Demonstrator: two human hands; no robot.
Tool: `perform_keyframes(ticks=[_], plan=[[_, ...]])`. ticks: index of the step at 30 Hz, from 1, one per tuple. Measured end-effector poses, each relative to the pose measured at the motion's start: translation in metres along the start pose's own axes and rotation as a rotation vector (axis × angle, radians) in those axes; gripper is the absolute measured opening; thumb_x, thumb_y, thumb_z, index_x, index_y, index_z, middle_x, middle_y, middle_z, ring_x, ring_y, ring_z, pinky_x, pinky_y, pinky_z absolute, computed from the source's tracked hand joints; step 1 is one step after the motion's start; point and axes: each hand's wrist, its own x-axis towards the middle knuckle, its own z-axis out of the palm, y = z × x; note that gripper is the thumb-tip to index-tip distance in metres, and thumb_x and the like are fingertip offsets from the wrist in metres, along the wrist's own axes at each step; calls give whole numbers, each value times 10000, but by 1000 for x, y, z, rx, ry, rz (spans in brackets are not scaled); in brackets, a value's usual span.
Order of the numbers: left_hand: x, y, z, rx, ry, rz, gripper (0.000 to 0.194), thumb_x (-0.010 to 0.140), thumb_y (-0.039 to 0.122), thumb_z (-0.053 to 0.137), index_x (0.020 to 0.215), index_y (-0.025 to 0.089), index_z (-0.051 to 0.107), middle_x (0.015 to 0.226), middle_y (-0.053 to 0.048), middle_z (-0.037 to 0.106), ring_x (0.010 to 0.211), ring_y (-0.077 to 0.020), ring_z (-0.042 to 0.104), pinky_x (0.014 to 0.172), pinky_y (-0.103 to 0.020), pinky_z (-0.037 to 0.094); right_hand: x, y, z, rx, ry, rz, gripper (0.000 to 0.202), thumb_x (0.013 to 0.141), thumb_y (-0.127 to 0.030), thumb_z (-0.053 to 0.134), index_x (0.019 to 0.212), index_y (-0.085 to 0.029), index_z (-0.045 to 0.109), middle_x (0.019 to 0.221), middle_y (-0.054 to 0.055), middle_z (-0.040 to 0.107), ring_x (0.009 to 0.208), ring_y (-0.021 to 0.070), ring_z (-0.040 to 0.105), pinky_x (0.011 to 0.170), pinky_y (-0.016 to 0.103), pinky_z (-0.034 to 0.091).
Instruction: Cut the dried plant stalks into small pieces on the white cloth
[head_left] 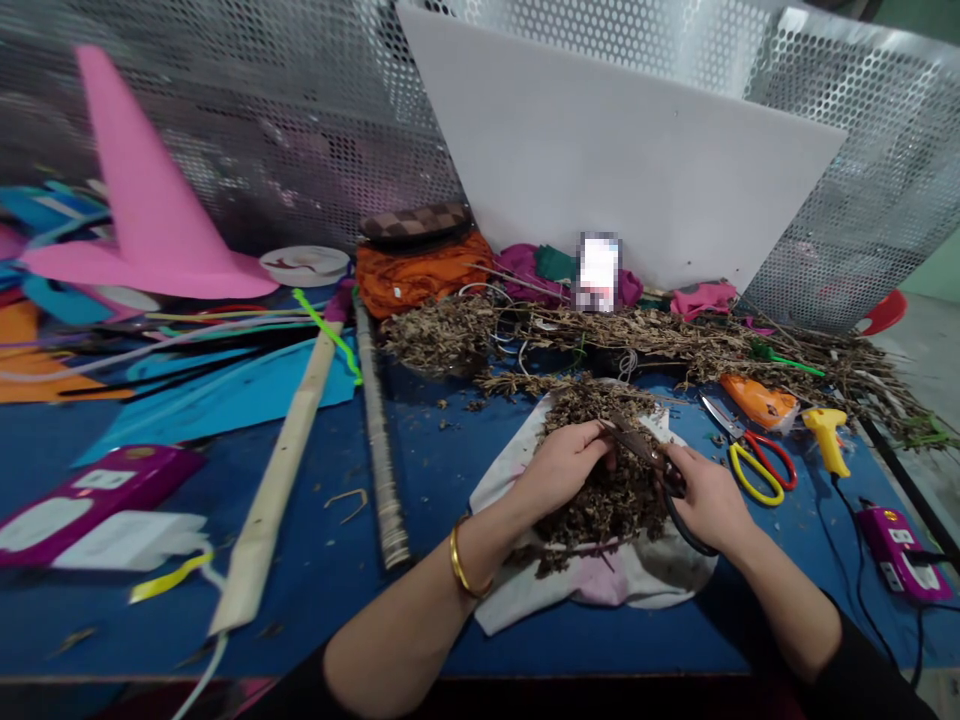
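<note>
My right hand (701, 492) is closed on the black handles of a pair of scissors (637, 447), whose dark blades point left over a heap of dried plant bits (600, 505). Close to the blade tips, my left hand (574, 460) has its fingers pressed together in the heap; what they grip is too small to make out. A gold bangle (459, 560) circles the left wrist. Beneath the heap lies a white cloth (652, 580) with pinkish stains, on the blue table (420, 630).
Red-and-yellow-handled scissors (761, 467), an orange packet (761, 402) and a yellow glue gun (827, 437) are at the right. Dried branches (675, 345) stretch across the back. Leftward lie a wooden stick (281, 480), a thinner rod (381, 450) and a pink cone hat (150, 210).
</note>
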Motion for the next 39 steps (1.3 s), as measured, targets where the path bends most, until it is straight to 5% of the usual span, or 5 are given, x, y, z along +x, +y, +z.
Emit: perform_keyframes(ticks=[13,19,33,39], plan=[[3,0,5,-299,40,-104,222,764,340,469,647,165,538,610,10,538,595,-111,458,585,-215,359,0,1,2,30,147,51,330,820,-290,462,1143,-227,464,945,35,579,753,163,563,643,226,372],[1,4,8,-386,-33,-203,223,766,368,466,731,157,529,588,41,488,447,-65,380,451,-194,303,1,1,3,-45,83,8,406,803,-284,470,1202,-214,453,947,49,570,740,166,561,625,229,363],[3,0,8,-354,16,-153,237,752,355,475,618,162,500,550,34,470,483,-79,346,480,-215,248,0,0,0,-44,103,5,409,797,-316,497,1197,-233,461,947,40,569,724,162,559,603,232,344],[2,1,11,-324,-60,-173,210,717,310,458,583,158,509,518,36,449,464,-81,311,477,-225,230,1,0,3,-29,49,-26,412,792,-314,512,1193,-233,461,988,45,570,745,161,566,608,223,352]])
